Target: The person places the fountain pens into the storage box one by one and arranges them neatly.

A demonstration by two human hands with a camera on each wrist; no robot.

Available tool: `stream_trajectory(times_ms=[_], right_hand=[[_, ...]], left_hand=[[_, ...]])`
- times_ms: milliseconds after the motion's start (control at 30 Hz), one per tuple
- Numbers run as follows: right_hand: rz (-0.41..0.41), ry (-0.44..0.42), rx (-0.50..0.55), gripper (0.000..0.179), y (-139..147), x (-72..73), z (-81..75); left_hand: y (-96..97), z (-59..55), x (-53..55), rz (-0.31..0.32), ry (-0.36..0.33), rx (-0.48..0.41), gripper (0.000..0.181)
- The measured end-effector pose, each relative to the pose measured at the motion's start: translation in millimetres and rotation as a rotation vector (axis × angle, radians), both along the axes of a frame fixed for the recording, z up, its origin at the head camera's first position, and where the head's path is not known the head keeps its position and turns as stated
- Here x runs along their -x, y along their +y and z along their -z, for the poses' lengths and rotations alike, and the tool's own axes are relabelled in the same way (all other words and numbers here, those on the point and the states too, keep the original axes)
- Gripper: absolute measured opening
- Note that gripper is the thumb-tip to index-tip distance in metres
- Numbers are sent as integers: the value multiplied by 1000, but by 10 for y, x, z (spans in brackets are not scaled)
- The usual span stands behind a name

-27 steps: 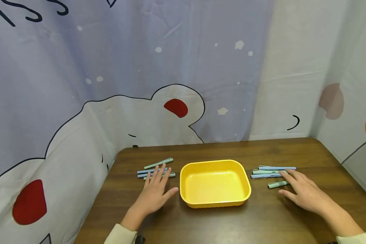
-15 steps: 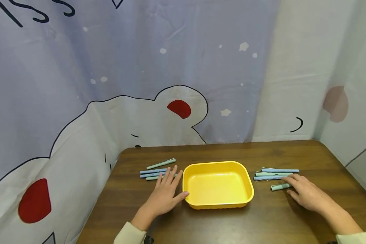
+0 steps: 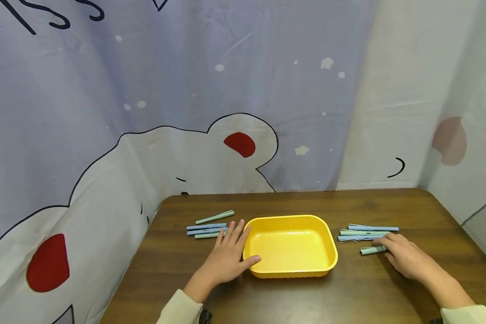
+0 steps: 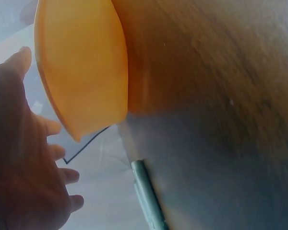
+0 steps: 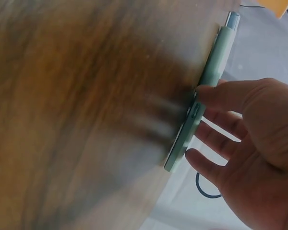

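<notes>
A yellow tray (image 3: 290, 272) stands mid-table. My left hand (image 3: 225, 260) hovers at its left rim with fingers spread and straight; in the left wrist view the fingers lie beside the tray's wall (image 4: 86, 62), and I cannot tell whether they touch it. On the right, my right hand (image 3: 409, 256) has thumb and fingertips on either side of a green pen (image 3: 371, 250) that lies on the table. The right wrist view shows the thumb against this green pen (image 5: 216, 60) and the fingers behind it. The pen's right part is hidden by the hand in the head view.
Behind the right hand lie blue pens (image 3: 373, 228) and another green pen (image 3: 362, 233), side by side. Left of the tray are several blue and green pens, with one green pen (image 3: 214, 217) set apart at an angle. A printed curtain (image 3: 308, 112) hangs behind the wooden table (image 3: 291, 301).
My left hand has moved right, from over the left pens to the tray's rim. The right hand has closed its thumb and fingers onto the nearest green pen. The view has shifted slightly.
</notes>
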State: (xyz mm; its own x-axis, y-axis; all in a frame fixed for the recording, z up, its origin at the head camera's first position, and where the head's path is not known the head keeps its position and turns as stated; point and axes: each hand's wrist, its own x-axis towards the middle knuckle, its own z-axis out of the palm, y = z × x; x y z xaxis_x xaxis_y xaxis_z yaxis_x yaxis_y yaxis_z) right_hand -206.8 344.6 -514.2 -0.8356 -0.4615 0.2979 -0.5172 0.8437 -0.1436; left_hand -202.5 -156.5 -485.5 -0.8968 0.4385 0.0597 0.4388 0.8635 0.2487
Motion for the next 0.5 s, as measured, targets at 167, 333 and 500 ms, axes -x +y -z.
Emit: stream_trajectory(times_ms=[167, 333, 500], right_hand=[[58, -75, -25, 32, -12, 18, -8], [73, -69, -30, 33, -12, 17, -17], [67, -81, -32, 32, -17, 24, -25]], left_hand=[[51, 46, 23, 0, -10, 15, 89], [93, 57, 26, 6, -14, 19, 88], [124, 83, 23, 21, -21, 9, 89]])
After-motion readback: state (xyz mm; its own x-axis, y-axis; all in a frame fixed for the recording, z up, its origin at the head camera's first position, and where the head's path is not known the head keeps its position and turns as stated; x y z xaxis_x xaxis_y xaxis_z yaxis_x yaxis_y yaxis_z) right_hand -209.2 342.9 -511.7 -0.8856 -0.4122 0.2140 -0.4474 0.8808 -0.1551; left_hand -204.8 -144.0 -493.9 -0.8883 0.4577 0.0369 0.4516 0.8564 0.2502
